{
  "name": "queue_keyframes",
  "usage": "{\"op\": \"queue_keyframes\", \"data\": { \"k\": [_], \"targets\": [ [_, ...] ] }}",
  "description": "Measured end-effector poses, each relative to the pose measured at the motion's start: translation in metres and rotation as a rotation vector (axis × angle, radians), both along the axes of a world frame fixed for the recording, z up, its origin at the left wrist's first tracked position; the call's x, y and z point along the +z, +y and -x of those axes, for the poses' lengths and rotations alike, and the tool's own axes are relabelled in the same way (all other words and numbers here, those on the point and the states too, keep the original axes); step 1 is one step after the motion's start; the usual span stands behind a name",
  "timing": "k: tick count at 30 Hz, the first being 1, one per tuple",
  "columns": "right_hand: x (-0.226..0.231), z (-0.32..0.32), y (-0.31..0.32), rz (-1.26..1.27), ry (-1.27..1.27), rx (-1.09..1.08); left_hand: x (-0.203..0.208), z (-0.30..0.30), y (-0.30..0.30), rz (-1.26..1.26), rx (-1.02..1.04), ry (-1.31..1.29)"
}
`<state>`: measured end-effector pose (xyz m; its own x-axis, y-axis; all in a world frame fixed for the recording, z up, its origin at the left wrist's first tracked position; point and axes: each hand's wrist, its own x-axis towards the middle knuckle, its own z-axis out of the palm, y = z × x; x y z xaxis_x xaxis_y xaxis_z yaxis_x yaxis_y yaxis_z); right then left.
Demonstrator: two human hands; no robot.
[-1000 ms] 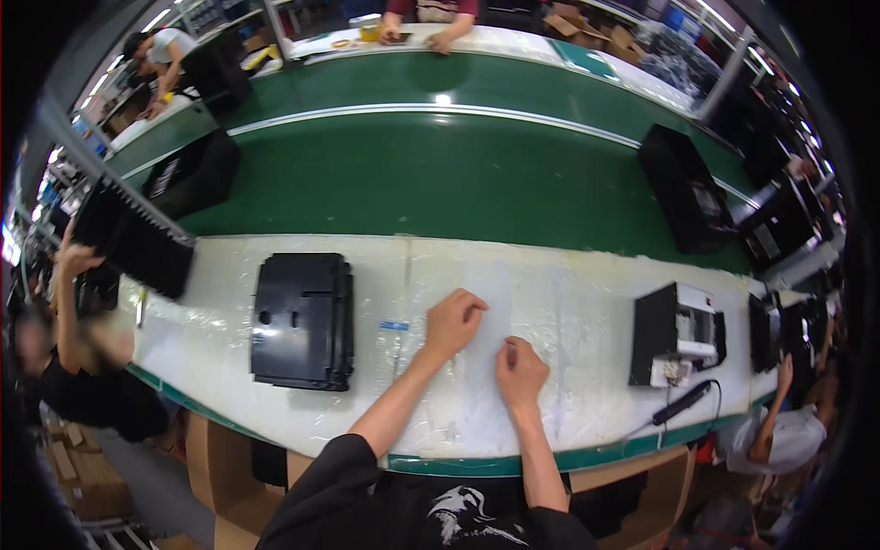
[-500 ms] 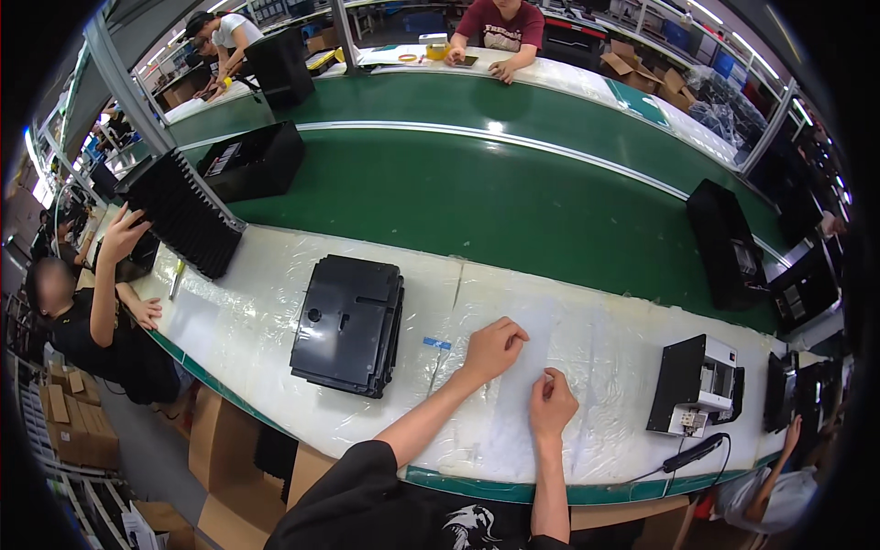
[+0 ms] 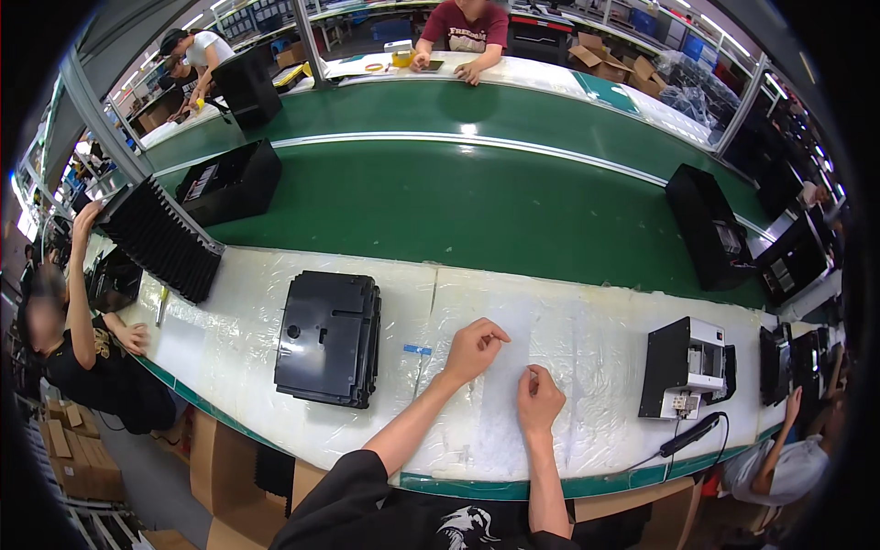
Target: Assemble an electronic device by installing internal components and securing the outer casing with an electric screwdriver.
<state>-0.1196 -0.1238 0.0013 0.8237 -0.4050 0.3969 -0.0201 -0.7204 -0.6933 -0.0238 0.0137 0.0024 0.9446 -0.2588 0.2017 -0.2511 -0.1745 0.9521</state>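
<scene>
Hands low in the centre of the frame, both resting on a white bench (image 3: 275, 302) covered in clear plastic film. Left hand (image 3: 473, 348) sits knuckles up, fingers curled in and pressed together, fingertips down on a pale sheet of film (image 3: 509, 367) that runs from mid-bench toward the lower edge. Right hand (image 3: 539, 400) is just beside it, lower and to the right, fingers bunched the same way and touching the same sheet; whether either hand actually pinches the film, I cannot tell.

Left of the hands, a small blue strip of tape (image 3: 417, 349) lies on the bench, and further left a black plastic housing (image 3: 330, 337) lies flat. Over on the right of the frame a white and black unit (image 3: 687, 367) stands upright, with a black handheld tool (image 3: 689, 434) and its cable near the bench's front edge.

Behind the bench, a wide green conveyor belt (image 3: 477, 202) sweeps across the middle of the frame. Black casings ride it: one (image 3: 229, 181) at upper left, one (image 3: 706, 225) at right. A ribbed black panel (image 3: 160, 240) leans at the left end of the bench.

A person in black sits at far left, one arm raised. Across the belt, at the top, a person in a red shirt (image 3: 467, 26) works at another white bench, with cardboard boxes behind.
</scene>
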Motion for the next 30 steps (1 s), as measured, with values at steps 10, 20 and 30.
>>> {"op": "queue_keyframes", "data": {
  "k": [10, 20, 30],
  "targets": [
    [0.002, 0.001, -0.002, -0.155, 0.017, 0.022, 0.003, -0.007, 0.007, 0.607, -0.612, 0.747],
    [0.002, 0.003, -0.003, -0.140, -0.010, 0.085, 0.001, -0.009, 0.008, 0.557, -0.739, 0.787],
    [0.001, 0.001, -0.002, -0.116, -0.011, 0.028, 0.005, -0.009, 0.006, 0.544, -0.744, 0.781]
  ]
}}
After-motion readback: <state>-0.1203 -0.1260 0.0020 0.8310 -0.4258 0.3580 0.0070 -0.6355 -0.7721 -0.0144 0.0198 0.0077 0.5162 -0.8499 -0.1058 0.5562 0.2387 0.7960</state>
